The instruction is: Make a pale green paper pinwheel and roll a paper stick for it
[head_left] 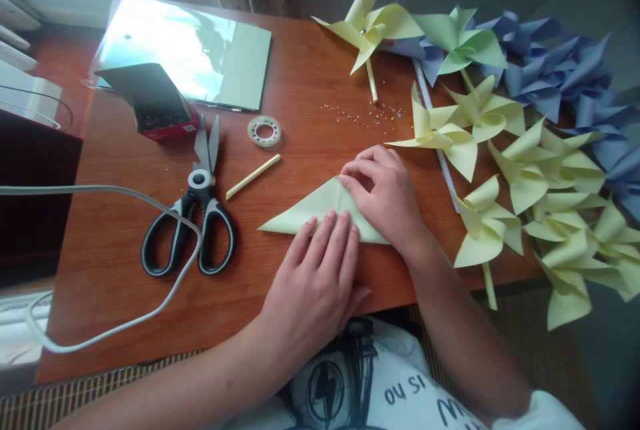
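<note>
A pale yellow paper (310, 211), folded into a triangle, lies flat on the wooden table (125, 297). My left hand (315, 277) presses on its near edge with flat fingers. My right hand (385, 193) rests on the triangle's right part, fingertips bent onto the top corner. Neither hand lifts the sheet.
Black-handled scissors (197, 217) and a yellow stick (253, 177) lie to the left of the paper, a tape roll (264, 131) beyond them. A small red box (155, 107) and a shiny sheet (200, 50) sit at the back left. Several yellow, green and blue pinwheels (525, 150) crowd the right side. A grey cable (125, 243) loops at the left.
</note>
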Motion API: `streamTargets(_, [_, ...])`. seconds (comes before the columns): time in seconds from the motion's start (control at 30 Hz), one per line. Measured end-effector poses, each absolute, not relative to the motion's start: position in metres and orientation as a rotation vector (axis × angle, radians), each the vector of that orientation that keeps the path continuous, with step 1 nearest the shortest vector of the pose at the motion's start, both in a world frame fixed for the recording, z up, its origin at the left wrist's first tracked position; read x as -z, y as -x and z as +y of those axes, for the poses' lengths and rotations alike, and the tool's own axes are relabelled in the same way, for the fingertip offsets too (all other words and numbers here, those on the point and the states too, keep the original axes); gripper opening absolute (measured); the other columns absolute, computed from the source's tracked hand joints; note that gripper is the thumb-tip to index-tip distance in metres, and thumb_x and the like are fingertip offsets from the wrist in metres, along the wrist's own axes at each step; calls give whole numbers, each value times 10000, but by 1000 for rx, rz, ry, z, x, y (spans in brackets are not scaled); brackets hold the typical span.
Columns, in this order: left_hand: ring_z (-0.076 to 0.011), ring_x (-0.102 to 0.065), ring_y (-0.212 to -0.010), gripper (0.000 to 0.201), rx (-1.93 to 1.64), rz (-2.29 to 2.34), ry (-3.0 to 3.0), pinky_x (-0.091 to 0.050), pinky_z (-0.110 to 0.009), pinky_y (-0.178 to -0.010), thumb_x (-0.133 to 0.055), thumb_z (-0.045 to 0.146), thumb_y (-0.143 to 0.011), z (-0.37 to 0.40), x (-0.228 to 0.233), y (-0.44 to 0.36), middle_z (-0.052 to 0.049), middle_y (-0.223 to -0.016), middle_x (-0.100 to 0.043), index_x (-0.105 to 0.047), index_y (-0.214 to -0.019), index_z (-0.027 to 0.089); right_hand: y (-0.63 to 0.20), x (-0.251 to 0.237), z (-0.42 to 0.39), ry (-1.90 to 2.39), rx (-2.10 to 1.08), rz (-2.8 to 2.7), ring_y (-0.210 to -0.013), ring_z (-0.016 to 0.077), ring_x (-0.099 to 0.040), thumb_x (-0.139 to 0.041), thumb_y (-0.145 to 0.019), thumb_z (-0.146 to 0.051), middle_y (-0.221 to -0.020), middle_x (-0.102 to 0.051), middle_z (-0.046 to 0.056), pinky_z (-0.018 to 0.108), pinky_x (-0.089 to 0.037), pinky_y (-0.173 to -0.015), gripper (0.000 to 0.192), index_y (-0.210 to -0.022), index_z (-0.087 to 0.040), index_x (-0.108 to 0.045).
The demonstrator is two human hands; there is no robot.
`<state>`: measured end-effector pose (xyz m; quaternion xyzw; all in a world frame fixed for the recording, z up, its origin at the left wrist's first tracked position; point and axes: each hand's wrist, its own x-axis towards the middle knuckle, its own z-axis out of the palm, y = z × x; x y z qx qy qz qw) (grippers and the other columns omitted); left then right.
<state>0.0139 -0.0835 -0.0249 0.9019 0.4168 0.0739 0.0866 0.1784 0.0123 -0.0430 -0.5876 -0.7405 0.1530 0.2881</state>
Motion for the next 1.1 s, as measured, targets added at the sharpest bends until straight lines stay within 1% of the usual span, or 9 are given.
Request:
streamTargets(0.23, [-376, -434, -1446, 654, -236, 1240, -2697, -322, -518, -1202, -488, 467, -985, -84, 26, -15, -206, -1563, -458, -507, -1459, 17, -177, 43, 11, 1591, -382, -1992, -900, 232, -581, -669, -896, -156, -875, -647, 47, 364, -474, -860, 107, -812, -205, -716])
streamTargets(0.37, [-377, -427, -1451, 665, -232, 1241, -2703, -318, -517, -1201, -477, 479, -987, -84, 27, -15, -205, -1567, -452, -498, -1464, 16, -177, 43, 11, 1590, -374, -1999, -910, 238, -588, -689, -877, -145, -913, -665, 53, 364, -478, -854, 62, -902, -200, -702])
streamTargets(0.43, [-376, -424, -1453, 666, -229, 1242, -2702, -313, -517, -1202, -470, 479, -990, -84, 27, -15, -206, -1568, -451, -493, -1466, 14, -177, 43, 11, 1586, -364, -1994, -891, 234, -591, -713, -857, -133, -912, -668, 52, 357, -483, -840, 100, -937, -186, -688])
streamTargets(0.53, [-378, -425, -1451, 664, -233, 1240, -2701, -309, -518, -1202, -462, 478, -994, -84, 27, -15, -209, -1567, -451, -495, -1464, 10, -177, 44, 11, 1562, -342, -2017, -871, 223, -592, -711, -875, -136, -878, -671, 43, 345, -480, -835, 49, -878, -180, -691])
streamTargets(0.6, [-380, -422, -1453, 668, -239, 1238, -2700, -304, -519, -1202, -466, 480, -991, -84, 28, -15, -211, -1568, -448, -495, -1464, 10, -178, 44, 10, 1535, -327, -2047, -867, 216, -593, -687, -909, -154, -864, -680, 37, 342, -477, -845, 73, -848, -188, -710])
streamTargets(0.73, [-379, -408, -1462, 684, -230, 1242, -2704, -291, -518, -1208, -467, 492, -989, -85, 29, -16, -208, -1578, -434, -480, -1478, 14, -178, 41, 7, 1531, -303, -2104, -880, 221, -594, -659, -938, -183, -889, -698, 41, 354, -480, -857, 102, -882, -206, -741])
streamTargets(0.83, [-372, -399, -1469, 695, -227, 1253, -2713, -277, -509, -1216, -433, 504, -1002, -86, 30, -16, -214, -1578, -431, -476, -1478, 0, -179, 38, 5, 1573, -291, -2143, -905, 231, -591, -653, -944, -202, -921, -705, 45, 365, -476, -864, 105, -901, -220, -746])
streamTargets(0.93, [-382, -350, -1494, 797, -202, 1229, -2719, -239, -511, -1234, -382, 583, -995, -87, 32, -14, -241, -1594, -387, -436, -1492, -39, -178, 37, 3, 1607, -281, -2152, -914, 233, -589, -645, -952, -210, -939, -708, 47, 363, -472, -859, 110, -918, -225, -748])
streamTargets(1.1, [-414, -209, -1543, 1011, -151, 1124, -2711, -134, -529, -1260, -302, 738, -935, -89, 35, -7, -281, -1637, -258, -320, -1539, -72, -178, 37, 3, 1622, -267, -2165, -920, 235, -580, -648, -950, -213, -946, -705, 46, 350, -472, -846, 106, -932, -225, -752])
